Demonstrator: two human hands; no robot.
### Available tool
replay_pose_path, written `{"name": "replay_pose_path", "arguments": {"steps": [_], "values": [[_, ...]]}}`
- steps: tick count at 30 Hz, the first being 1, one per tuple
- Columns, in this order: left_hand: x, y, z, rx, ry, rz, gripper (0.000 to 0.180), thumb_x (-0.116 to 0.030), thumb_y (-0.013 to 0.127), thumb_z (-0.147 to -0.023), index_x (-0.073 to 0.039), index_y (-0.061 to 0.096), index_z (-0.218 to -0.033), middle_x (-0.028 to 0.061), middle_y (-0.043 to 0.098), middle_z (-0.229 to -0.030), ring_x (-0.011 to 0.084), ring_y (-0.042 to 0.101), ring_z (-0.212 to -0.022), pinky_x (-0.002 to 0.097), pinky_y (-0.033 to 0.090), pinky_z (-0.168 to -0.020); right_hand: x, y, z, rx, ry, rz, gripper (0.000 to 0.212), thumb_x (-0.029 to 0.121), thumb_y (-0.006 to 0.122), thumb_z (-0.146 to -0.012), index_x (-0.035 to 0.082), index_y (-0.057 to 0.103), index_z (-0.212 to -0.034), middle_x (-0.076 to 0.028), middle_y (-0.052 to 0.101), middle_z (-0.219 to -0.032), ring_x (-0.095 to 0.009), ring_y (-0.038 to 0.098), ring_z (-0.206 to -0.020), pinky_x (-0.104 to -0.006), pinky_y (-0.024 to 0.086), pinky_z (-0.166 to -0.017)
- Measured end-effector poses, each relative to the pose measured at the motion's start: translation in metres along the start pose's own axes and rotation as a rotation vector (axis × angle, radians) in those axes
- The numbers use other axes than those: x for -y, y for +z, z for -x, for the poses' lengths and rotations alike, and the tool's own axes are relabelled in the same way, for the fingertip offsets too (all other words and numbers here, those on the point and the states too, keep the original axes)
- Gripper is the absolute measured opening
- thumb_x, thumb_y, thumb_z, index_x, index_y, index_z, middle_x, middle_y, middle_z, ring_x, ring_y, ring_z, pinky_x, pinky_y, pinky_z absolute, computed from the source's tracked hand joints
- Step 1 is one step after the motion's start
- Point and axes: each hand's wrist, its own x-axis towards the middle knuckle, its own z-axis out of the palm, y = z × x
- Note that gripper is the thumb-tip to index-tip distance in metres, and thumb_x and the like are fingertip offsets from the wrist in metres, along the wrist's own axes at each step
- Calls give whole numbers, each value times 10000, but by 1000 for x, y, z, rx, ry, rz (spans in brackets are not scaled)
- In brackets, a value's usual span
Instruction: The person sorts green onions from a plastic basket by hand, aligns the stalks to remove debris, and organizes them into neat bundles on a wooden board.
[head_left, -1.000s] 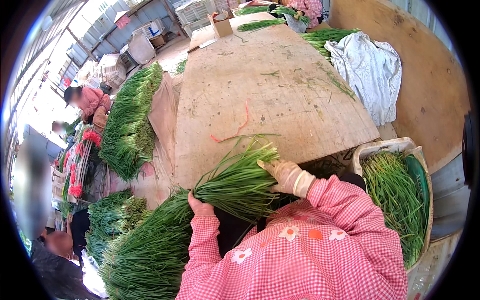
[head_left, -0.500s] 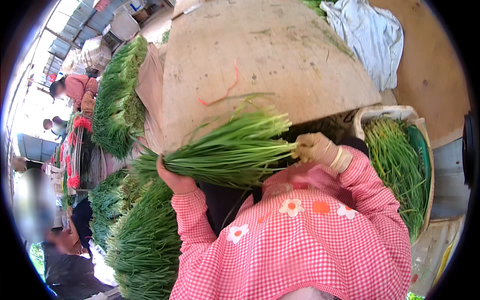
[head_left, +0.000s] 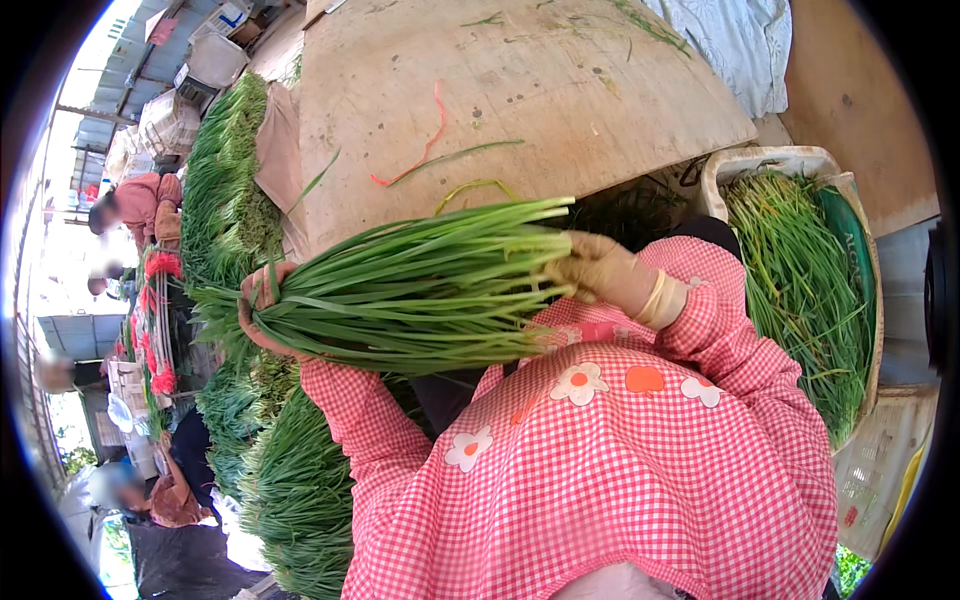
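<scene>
A thick bundle of long green chives [head_left: 420, 285] lies level across my chest, above the near edge of a wooden table [head_left: 560, 110]. My left hand [head_left: 262, 310] is wrapped around the bundle's left part, fingers closed on the stalks. My right hand [head_left: 600, 272], in a tan glove, grips the bundle's right end. My sleeves are red-and-white checked with flower patches.
A red band [head_left: 425, 140] and loose green stalks lie on the table. A tub of chives [head_left: 810, 290] stands at my right. Large heaps of chives [head_left: 225, 190] are piled at my left and lower left. Other people sit at the far left. A pale cloth [head_left: 740, 40] lies on the table's far right.
I have lifted the bundle from the pile at lower left up to chest height and turned it level. Both hands kept hold of it.
</scene>
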Motion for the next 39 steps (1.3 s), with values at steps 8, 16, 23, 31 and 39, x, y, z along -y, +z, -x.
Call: {"name": "replay_pose_path", "arguments": {"steps": [8,16,23,31,39], "values": [[19,18,7,99,-119,181,222,-171,484,-799,-155,359,-616,-31,371,-578,110,384,-607,273,386,-736,12,-14,14,-349,-483,574,184,210,598,-839,49,592,-928,-13,546,-681,-90,490,-554,-207,405,-517],[31,31,6,-46,-106,141,215,-161,488,-787,-146,352,-622,-35,364,-576,104,389,-591,272,385,-717,16,6,-15,-94,-593,1235,177,200,610,-773,64,579,-881,-124,584,-804,-307,577,-738,-357,460,-639],[12,-6,-2,-180,-205,-45,202,-195,501,-787,-138,392,-627,-17,428,-626,152,438,-706,322,367,-826,9,-16,2,-17,-309,1041,171,209,605,-778,48,561,-817,-137,584,-743,-303,586,-740,-376,440,-626],[-69,-167,-21,-214,-228,-799,472,-329,319,-840,18,556,-1056,223,564,-1102,359,549,-969,506,401,-896,-15,-42,8,-33,-73,952,384,113,645,-751,61,507,-1106,-101,584,-803,-212,594,-755,-299,472,-680],[-4,-99,19,-665,-202,-548,381,-241,373,-841,-7,548,-1085,210,585,-1062,351,558,-954,484,443,-858,21,20,-48,-11,-265,264,432,210,721,-729,-1,556,-1068,-74,616,-847,-133,555,-716,-258,458,-657]]}}
